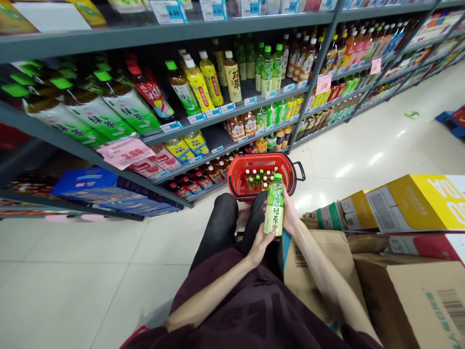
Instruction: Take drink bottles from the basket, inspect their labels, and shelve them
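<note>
A green tea bottle (275, 206) with a green cap and pale green label stands upright in front of me, held by both hands. My left hand (260, 242) cups its bottom from below. My right hand (290, 213) wraps its right side. Just beyond it on the floor sits a red shopping basket (240, 169) holding several small bottles with green and red caps.
Grey shelves (225, 114) full of drink bottles and price tags run along the left and back. Brown cardboard boxes (403, 291) and a yellow carton (421, 201) lie at the right. The pale tiled aisle floor (381, 140) stretches away behind the basket.
</note>
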### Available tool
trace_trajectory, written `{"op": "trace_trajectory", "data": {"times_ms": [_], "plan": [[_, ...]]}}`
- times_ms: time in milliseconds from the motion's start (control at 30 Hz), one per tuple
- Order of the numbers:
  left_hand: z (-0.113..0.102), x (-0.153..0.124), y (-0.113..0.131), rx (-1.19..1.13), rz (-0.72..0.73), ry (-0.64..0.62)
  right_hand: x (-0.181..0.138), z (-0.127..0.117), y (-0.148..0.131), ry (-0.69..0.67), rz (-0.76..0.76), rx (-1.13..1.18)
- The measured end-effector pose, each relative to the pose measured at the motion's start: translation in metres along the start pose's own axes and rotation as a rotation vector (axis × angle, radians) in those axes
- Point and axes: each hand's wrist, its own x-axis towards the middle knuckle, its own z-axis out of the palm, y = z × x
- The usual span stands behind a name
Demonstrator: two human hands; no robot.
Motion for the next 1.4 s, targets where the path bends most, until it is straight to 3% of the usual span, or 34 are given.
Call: {"op": "trace_trajectory", "data": {"times_ms": [167, 333, 433, 533, 633, 800, 1033, 1400], "plan": [[-0.005, -0.006, 0.029, -0.109, 0.018, -0.063, -0.007, 0.01, 0.004, -0.088, -0.016, 0.222], [-0.017, -0.03, 0.081, -0.106, -0.156, -0.319, -0.018, 0.013, 0.023, -0.185, 0.026, 0.342], [-0.012, -0.051, 0.097, 0.017, -0.239, -0.438, -0.031, 0.016, 0.046, -0.303, 0.094, 0.387], [0.005, -0.066, 0.097, 0.12, -0.292, -0.325, -0.042, 0.023, 0.061, -0.382, 0.142, 0.354], [0.021, -0.068, 0.089, 0.015, -0.366, -0.175, -0.04, 0.027, 0.061, -0.397, 0.191, 0.287], [0.024, -0.054, 0.084, -0.098, -0.414, -0.095, -0.022, 0.02, 0.051, -0.357, 0.193, 0.265], [0.016, -0.051, 0.077, -0.061, -0.369, -0.09, -0.026, 0.022, 0.048, -0.27, 0.155, 0.225], [0.007, -0.049, 0.076, 0.065, -0.327, -0.17, -0.026, 0.028, 0.044, -0.392, 0.045, 0.17]]}}
